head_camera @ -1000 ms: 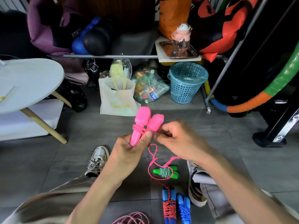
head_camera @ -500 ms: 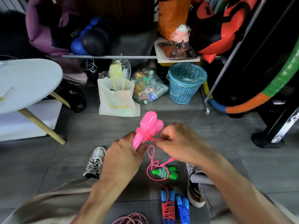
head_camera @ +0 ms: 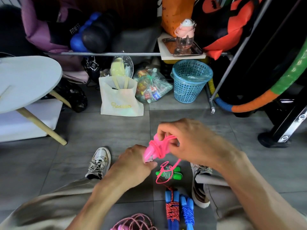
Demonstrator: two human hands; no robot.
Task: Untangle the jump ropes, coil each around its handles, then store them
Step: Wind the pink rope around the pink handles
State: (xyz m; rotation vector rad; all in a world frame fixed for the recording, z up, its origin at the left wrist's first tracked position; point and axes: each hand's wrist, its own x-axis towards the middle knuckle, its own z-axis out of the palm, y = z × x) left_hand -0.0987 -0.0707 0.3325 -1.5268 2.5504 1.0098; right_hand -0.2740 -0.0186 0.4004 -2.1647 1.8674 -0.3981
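Your left hand (head_camera: 132, 166) grips the lower end of the pair of bright pink plastic jump-rope handles (head_camera: 152, 151), fingers curled around their base, and holds them tilted above the grey tiled floor (head_camera: 103, 130), between your two shoes. Your right hand (head_camera: 191, 140) comes over the top of the handles with its fingers curled, pinching the thin pink cord (head_camera: 163, 143) where it is wound in several turns around the handles. A loose tail of that cord hangs down from the bundle and loops over the floor just in front of you. Right under that tail lies a coiled jump rope with green handles (head_camera: 168, 173), its pale cord wrapped around them. Nearer to you lie two coiled ropes with blue handles side by side: the red-corded blue-handled rope (head_camera: 172, 209) on the left and the blue-corded blue-handled rope (head_camera: 187, 209) just beside it on the right. At the bottom edge a loose twisted red-and-white rope (head_camera: 136, 221) lies in loops, not coiled. Farther off on the floor stand a white paper shopping bag (head_camera: 119, 98) and a round blue perforated plastic basket (head_camera: 191, 80), with a clear plastic bag of bottles (head_camera: 152, 87) between them.
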